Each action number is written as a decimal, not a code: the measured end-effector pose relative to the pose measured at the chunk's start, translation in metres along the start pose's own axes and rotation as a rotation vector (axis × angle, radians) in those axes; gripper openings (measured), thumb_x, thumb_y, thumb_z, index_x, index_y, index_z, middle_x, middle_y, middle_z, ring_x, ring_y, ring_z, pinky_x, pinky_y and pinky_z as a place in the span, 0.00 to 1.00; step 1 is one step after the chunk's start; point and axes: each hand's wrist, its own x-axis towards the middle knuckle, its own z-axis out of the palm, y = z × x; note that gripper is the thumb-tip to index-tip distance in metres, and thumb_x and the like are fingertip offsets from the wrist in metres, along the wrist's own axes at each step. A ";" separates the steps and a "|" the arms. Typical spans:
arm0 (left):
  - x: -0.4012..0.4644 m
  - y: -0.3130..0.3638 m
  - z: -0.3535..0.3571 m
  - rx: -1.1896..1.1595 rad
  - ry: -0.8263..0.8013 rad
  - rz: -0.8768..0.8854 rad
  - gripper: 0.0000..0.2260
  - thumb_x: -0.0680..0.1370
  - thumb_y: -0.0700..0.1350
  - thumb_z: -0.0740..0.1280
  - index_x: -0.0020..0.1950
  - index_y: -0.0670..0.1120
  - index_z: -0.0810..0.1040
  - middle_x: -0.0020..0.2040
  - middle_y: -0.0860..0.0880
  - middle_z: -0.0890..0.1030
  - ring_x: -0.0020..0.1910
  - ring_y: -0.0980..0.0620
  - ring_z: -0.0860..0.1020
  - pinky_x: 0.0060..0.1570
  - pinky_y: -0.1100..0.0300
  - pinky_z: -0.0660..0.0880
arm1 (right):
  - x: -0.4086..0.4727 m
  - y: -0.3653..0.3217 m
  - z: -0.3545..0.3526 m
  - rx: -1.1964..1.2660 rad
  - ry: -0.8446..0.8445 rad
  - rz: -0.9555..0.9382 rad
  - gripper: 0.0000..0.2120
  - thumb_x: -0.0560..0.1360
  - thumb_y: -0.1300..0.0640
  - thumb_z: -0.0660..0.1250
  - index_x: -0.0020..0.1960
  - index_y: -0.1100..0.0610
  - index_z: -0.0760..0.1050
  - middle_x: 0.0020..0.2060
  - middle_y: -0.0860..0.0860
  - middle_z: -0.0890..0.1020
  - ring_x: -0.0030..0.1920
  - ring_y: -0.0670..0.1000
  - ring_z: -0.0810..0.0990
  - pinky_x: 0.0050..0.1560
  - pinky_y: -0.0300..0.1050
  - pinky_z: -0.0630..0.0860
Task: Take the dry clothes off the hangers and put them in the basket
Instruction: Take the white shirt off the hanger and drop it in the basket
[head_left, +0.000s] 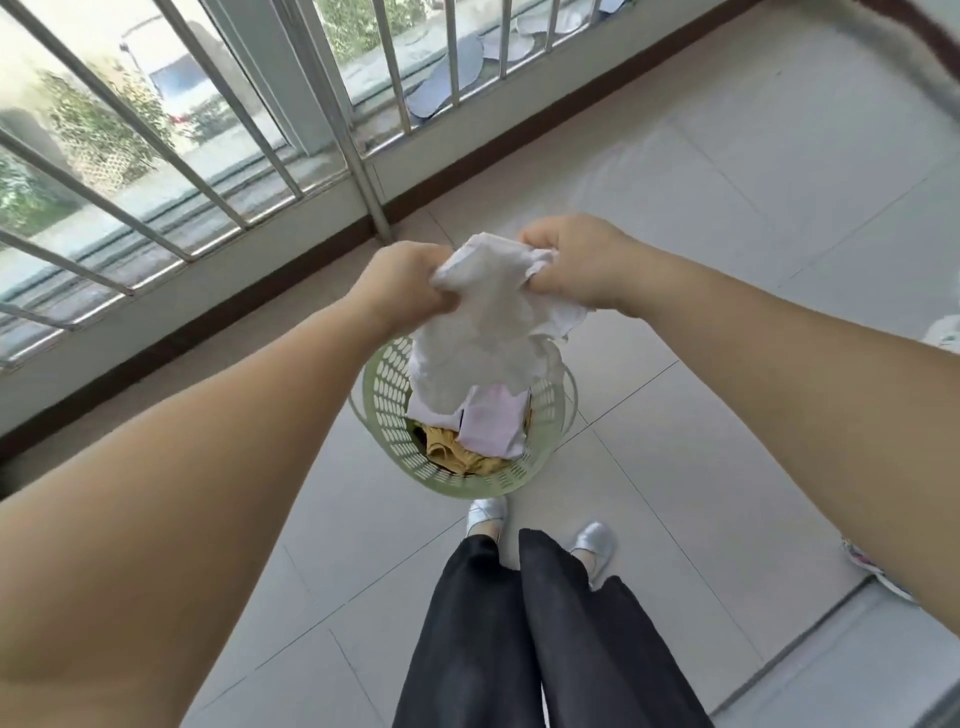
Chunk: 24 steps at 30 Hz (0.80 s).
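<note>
Both hands hold a white garment bunched up above a pale green perforated basket on the tiled floor. My left hand grips the garment's left side, and my right hand grips its right side. The cloth hangs down between them, its lower end reaching into the basket. Inside the basket lie a pale pink piece and a mustard-yellow piece. No hanger is in view.
A metal railing with a window behind it runs along the left and top. A vertical pole stands just beyond the basket. My legs in black trousers and silver shoes stand right behind the basket. Something patterned lies at the right edge.
</note>
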 end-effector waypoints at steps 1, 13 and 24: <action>0.005 -0.008 0.007 -0.006 -0.001 0.001 0.06 0.71 0.38 0.68 0.44 0.35 0.78 0.44 0.38 0.81 0.47 0.41 0.78 0.49 0.50 0.75 | 0.007 0.004 0.007 -0.003 0.005 0.012 0.14 0.72 0.65 0.61 0.32 0.50 0.67 0.29 0.46 0.70 0.30 0.44 0.67 0.27 0.37 0.64; 0.037 -0.033 0.049 -0.002 0.097 0.143 0.04 0.74 0.39 0.66 0.43 0.41 0.80 0.41 0.42 0.80 0.42 0.43 0.75 0.40 0.57 0.66 | 0.027 0.040 0.037 -0.108 0.267 -0.083 0.11 0.71 0.64 0.61 0.48 0.52 0.78 0.39 0.45 0.73 0.44 0.49 0.72 0.40 0.40 0.69; 0.026 -0.087 0.144 0.041 -0.239 0.029 0.09 0.74 0.35 0.64 0.39 0.48 0.76 0.36 0.48 0.77 0.37 0.47 0.74 0.35 0.61 0.65 | 0.009 0.110 0.141 -0.024 0.044 0.124 0.16 0.72 0.65 0.64 0.57 0.55 0.78 0.55 0.51 0.77 0.55 0.54 0.74 0.53 0.46 0.70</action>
